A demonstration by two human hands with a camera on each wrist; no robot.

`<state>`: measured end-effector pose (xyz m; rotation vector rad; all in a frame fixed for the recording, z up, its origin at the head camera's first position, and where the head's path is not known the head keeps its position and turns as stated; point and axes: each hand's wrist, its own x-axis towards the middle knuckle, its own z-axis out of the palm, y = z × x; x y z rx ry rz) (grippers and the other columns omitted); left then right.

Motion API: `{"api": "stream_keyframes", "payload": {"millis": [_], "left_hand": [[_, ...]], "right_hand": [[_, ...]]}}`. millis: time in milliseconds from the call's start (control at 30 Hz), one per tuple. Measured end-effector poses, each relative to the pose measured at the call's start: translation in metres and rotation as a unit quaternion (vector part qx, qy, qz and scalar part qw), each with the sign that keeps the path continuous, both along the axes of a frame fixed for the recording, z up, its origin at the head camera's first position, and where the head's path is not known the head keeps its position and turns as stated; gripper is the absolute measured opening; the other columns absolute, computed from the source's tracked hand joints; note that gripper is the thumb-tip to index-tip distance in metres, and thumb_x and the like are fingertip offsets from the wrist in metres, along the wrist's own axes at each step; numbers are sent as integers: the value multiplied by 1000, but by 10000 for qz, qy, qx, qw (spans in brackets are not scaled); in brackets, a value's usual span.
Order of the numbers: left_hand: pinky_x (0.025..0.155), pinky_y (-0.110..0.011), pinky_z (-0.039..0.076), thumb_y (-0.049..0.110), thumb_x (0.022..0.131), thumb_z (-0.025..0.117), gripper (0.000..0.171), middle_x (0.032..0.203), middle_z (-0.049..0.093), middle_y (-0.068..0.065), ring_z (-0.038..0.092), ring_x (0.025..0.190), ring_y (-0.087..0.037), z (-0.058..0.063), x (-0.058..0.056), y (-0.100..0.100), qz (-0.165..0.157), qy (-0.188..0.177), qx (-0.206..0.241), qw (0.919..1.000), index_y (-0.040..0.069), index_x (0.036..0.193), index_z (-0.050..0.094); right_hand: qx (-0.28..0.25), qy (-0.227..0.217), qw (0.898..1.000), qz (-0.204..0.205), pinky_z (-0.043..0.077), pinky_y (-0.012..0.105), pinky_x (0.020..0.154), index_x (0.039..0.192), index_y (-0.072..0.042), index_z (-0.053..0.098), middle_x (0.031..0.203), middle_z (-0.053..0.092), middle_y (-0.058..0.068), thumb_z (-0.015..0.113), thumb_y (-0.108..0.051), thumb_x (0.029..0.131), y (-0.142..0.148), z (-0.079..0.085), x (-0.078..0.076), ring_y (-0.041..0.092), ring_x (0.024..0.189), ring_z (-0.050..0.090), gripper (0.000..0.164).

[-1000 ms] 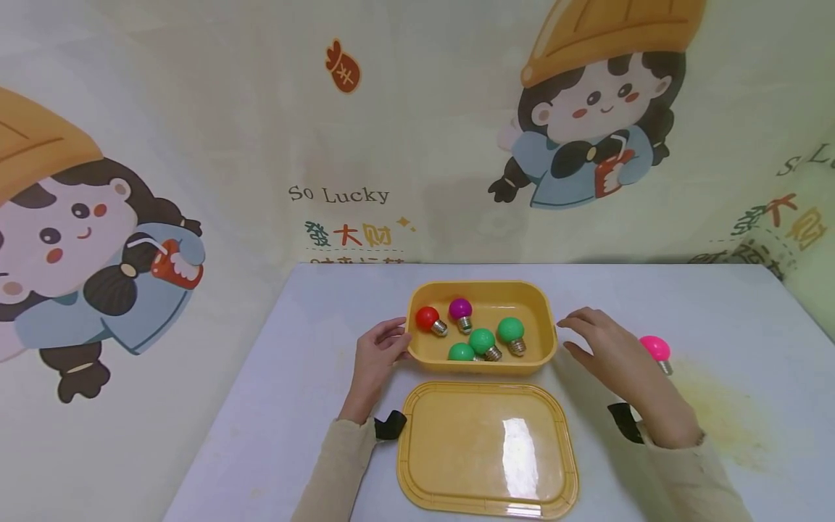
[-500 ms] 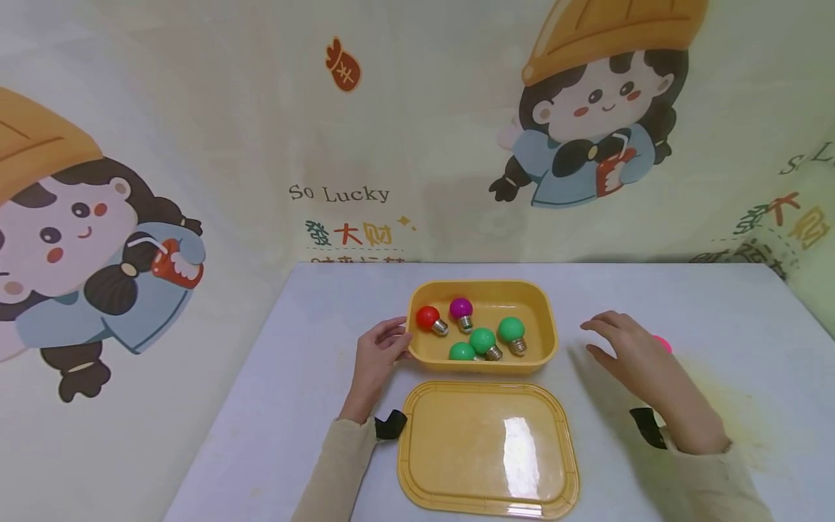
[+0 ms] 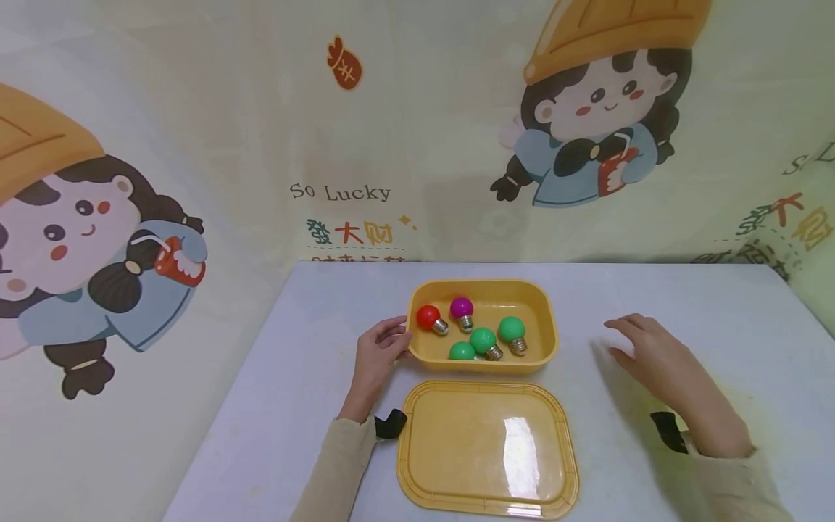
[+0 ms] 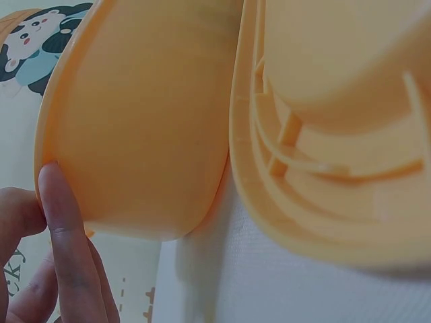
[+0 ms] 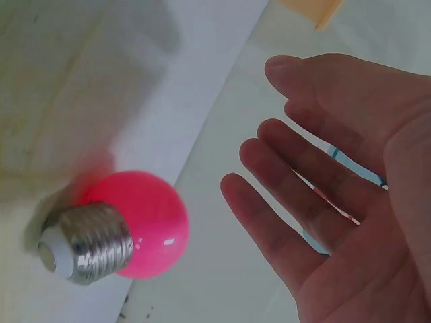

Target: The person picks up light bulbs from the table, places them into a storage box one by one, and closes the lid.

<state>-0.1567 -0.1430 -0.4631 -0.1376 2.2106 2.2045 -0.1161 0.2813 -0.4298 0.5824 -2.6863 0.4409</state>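
My left hand point(image 3: 380, 353) holds the left end of a yellow plastic box point(image 3: 483, 367), fingertips against its wall and rim in the left wrist view. Inside the box lie a red light bulb point(image 3: 428, 317), a purple bulb point(image 3: 462, 308) and three green bulbs point(image 3: 512, 329), all with metal screw bases. To the right of the box, my right hand point(image 3: 665, 359) hovers with fingers loosely spread, holding nothing. A pink bulb point(image 5: 151, 222) lies on the table beside that hand in the right wrist view. In the head view the hand hides it.
A yellow lid point(image 3: 485, 449) lies in front of the box, close to its near wall. The white table point(image 3: 261, 428) ends at the back against a wall covering point(image 3: 450, 217) printed with cartoon figures.
My right hand has moved right, away from the box's right end, and now covers the pink bulb in the head view. The left hand and the box have stayed in place.
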Motion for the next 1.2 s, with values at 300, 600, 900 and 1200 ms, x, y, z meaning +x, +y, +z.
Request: {"api": "stream_keyframes", "payload": {"millis": [300,600,900,1200], "left_hand": [[70,-25,61,5,92,69,35,111,64,-18,66,95,-35,2,0,0,-10,-32,-50,10000,1,127,64],[71,-26,61,7,91,71,36,110,64,-17,67,92,-31,2,-1,0,-38,-39,-57,10000,2,126,65],[69,-25,61,7,92,70,36,110,64,-16,66,94,-34,1,0,0,-35,6,-5,10000,1,127,64],[68,-25,61,5,92,70,35,110,63,-18,66,96,-37,2,0,1,-42,9,45,10000,0,126,65]], "right_hand": [[-89,-49,9998,-147,49,64,83,109,6,66,105,62,27,83,3,69,20,-3,1,45,101,51,44],[-2,-430,9986,-308,48,65,81,111,9,63,107,59,30,82,0,72,34,-6,-1,48,100,48,45],[202,-1282,9894,-658,50,67,80,119,11,59,113,54,33,81,-6,77,39,-6,-2,50,103,46,51],[170,-1418,9878,-616,49,67,84,116,13,60,111,56,35,80,-5,78,43,-10,-6,51,102,49,47]]}}
